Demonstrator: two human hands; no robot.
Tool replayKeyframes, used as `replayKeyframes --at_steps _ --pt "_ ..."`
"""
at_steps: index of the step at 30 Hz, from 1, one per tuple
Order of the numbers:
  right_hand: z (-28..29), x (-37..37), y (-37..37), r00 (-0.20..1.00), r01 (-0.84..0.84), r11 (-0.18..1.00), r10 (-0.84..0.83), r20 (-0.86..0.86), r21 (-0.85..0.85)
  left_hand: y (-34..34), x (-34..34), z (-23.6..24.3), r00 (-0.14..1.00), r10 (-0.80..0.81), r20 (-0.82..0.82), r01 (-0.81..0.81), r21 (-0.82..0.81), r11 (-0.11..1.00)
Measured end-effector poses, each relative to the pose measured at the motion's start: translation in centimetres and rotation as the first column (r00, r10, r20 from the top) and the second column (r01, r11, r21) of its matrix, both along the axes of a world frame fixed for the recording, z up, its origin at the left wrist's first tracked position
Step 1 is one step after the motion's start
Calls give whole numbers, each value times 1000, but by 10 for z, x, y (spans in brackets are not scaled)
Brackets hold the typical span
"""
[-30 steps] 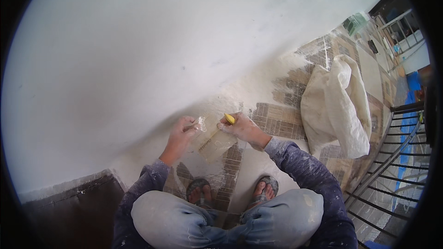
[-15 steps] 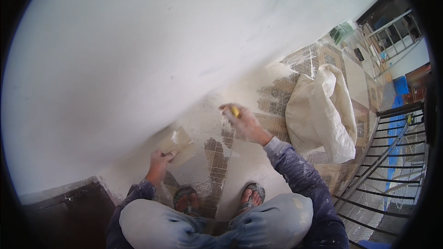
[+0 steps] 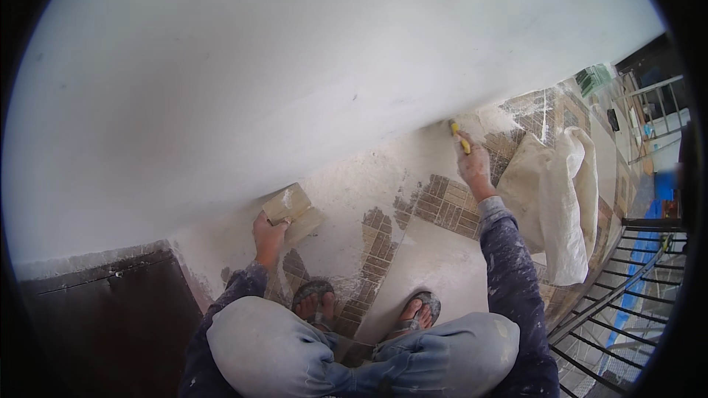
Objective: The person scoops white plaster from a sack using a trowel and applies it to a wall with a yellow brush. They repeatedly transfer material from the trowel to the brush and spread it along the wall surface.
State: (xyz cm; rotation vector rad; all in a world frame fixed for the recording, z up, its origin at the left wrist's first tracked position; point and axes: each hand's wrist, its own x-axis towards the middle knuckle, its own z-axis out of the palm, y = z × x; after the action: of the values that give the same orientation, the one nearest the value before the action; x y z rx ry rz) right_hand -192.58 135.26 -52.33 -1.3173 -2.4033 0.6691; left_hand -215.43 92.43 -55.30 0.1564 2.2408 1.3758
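Observation:
My left hand (image 3: 270, 237) is closed on the near edge of a flat, beige, rectangular board (image 3: 289, 203), held tilted close to the foot of the wall, with a whitish smear on its face. Stretched out ahead to the right, my right hand (image 3: 476, 166) grips a yellow-handled scraper (image 3: 463, 143). Its tip points at the line where the white wall (image 3: 295, 88) meets the floor; the blade is too small to make out clearly. White powder (image 3: 369, 169) covers the floor strip between both hands.
A crumpled whitish sack (image 3: 566, 206) stands right of my right forearm. Black metal railing (image 3: 619, 302) runs along the right side. A dark brown panel (image 3: 110, 317) lies at lower left. Patterned tiles (image 3: 446, 203) show through the powder near my sandalled feet (image 3: 417, 315).
My right hand has moved forward and right with the scraper, from above the floor to the wall's base. My left hand still holds the board, now tilted differently. The view has shifted.

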Motion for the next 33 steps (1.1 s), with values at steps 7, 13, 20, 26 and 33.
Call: replayKeyframes --at_steps 7,13,20,26,33 --pt "30 -47 -102 952 -297 921 263 -158 -251 26 8 -8 997 -75 -33 76 49 996" --pt "40 -83 -188 875 -479 799 469 -122 -362 54 13 -22 991 -103 -80 105 18 994" --pt "86 -71 -182 851 -516 733 499 -166 -442 54 13 -13 987 0 163 4 -25 1000" --pt "86 -14 -81 994 22 990 -7 107 -137 42 4 -20 968 -50 247 49 11 999" --pt "63 -19 -129 990 -9 914 65 125 -407 36 11 -26 963 -26 267 1 94 996"
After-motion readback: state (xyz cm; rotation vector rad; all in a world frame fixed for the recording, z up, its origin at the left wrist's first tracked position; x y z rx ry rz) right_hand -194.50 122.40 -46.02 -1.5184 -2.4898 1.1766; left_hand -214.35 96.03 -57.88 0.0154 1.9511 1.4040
